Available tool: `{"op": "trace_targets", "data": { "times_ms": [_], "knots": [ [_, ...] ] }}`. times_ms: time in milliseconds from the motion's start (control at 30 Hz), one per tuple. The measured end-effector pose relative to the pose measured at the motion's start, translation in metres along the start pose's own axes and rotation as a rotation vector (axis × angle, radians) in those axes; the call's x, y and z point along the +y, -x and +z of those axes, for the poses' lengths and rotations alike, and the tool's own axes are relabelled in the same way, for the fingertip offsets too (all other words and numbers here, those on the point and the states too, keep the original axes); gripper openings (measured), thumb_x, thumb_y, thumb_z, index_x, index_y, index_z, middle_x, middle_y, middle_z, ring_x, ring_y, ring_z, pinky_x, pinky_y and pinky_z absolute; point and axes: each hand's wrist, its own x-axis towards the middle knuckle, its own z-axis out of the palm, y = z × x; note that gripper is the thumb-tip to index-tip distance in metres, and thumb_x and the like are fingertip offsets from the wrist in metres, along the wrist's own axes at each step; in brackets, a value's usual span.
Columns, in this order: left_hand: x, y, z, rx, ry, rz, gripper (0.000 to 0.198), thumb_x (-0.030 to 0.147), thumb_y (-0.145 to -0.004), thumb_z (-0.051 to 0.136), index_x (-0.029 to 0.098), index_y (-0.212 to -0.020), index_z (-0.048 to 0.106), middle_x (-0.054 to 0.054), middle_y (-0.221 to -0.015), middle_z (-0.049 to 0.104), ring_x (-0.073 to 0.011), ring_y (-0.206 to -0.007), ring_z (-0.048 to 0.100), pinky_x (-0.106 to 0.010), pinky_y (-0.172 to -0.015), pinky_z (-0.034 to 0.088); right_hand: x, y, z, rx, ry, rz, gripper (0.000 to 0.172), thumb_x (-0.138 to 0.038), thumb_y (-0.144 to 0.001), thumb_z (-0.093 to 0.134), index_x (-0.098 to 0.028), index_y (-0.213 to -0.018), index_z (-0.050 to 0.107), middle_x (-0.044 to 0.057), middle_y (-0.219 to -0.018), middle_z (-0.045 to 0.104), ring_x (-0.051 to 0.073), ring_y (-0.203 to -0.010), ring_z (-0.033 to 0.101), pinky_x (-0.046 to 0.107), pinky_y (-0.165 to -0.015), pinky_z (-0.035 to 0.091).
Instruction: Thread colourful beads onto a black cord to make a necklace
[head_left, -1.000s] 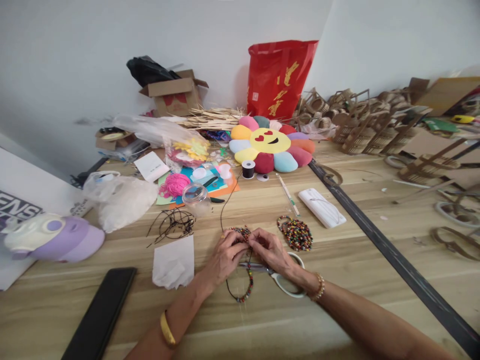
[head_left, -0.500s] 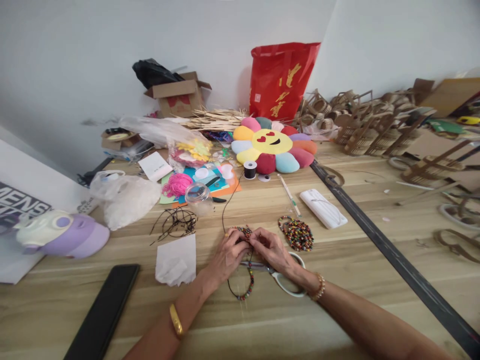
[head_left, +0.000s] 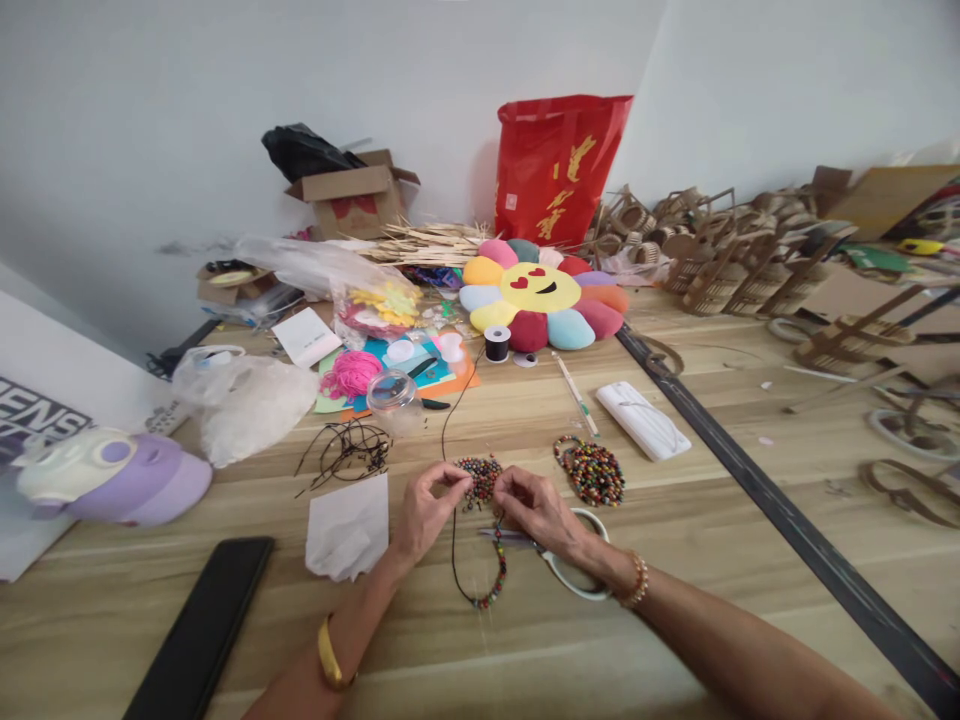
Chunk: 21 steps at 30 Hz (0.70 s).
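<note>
A small pile of multicoloured beads [head_left: 480,482] lies on the wooden table between my hands. At its left edge, my left hand [head_left: 429,508] has thumb and forefinger pinched together; whatever is between the tips is too small to make out. My right hand [head_left: 538,512] is closed at the pile's right side, pinching the end of a black cord. Several beads strung on that cord [head_left: 501,580] hang in a curve toward me, and the cord loops back up past my left hand to a black spool [head_left: 496,344]. White-handled scissors [head_left: 577,585] lie partly under my right hand.
Right of the pile is a coil of strung beads [head_left: 592,470], with a white box-like object [head_left: 643,420] beyond. On the left lie white paper [head_left: 346,525], tangled black cord [head_left: 349,450] and a black phone-like slab [head_left: 202,625]. A clear jar [head_left: 394,400] and flower cushion [head_left: 544,295] stand behind.
My left hand has moved left, away from my right hand, uncovering the bead pile. The right hand stays nearly in place. The whole view has shifted slightly.
</note>
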Motion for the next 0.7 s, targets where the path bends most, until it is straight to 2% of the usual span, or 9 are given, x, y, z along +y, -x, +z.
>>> {"op": "trace_targets", "data": {
  "times_ms": [67,167,433,700],
  "knots": [
    [-0.003,-0.001,-0.003,0.011,0.105,-0.078,0.01,0.023,-0.075,0.063,0.015,-0.071,0.065,-0.003,-0.069,0.07,-0.0166,-0.068,0.064,-0.026,-0.067,0.049,0.0,0.002,0.001,-0.031,0.06,-0.022,0.018,-0.032,-0.088,0.051,-0.017,-0.077,0.051,-0.003,-0.061,0.049,0.009,-0.052,0.04,0.02,-0.048,0.031],
    [-0.009,-0.002,-0.004,0.012,0.217,-0.108,0.012,0.026,-0.075,0.064,0.014,-0.072,0.064,-0.003,-0.068,0.071,-0.0155,-0.066,0.064,-0.024,-0.066,0.049,0.001,0.006,0.004,-0.052,0.17,-0.094,0.015,-0.028,-0.09,0.047,-0.018,-0.079,0.051,-0.004,-0.06,0.05,0.009,-0.051,0.04,0.02,-0.049,0.03],
    [-0.013,-0.004,-0.006,0.031,0.239,-0.15,0.015,0.029,-0.069,0.07,0.014,-0.069,0.066,-0.002,-0.067,0.068,-0.014,-0.063,0.061,-0.023,-0.061,0.048,0.003,0.008,0.006,-0.062,0.234,-0.151,0.015,-0.026,-0.093,0.043,-0.018,-0.083,0.051,-0.003,-0.064,0.053,0.009,-0.052,0.041,0.02,-0.05,0.032],
    [-0.01,-0.003,-0.006,-0.138,0.384,-0.276,0.017,0.027,-0.064,0.075,0.014,-0.075,0.072,-0.004,-0.077,0.075,-0.0175,-0.073,0.067,-0.028,-0.073,0.052,-0.002,0.006,0.004,0.025,0.211,-0.184,0.019,-0.031,-0.091,0.047,-0.018,-0.079,0.052,-0.001,-0.066,0.051,0.011,-0.056,0.045,0.021,-0.052,0.035]
  ]
}}
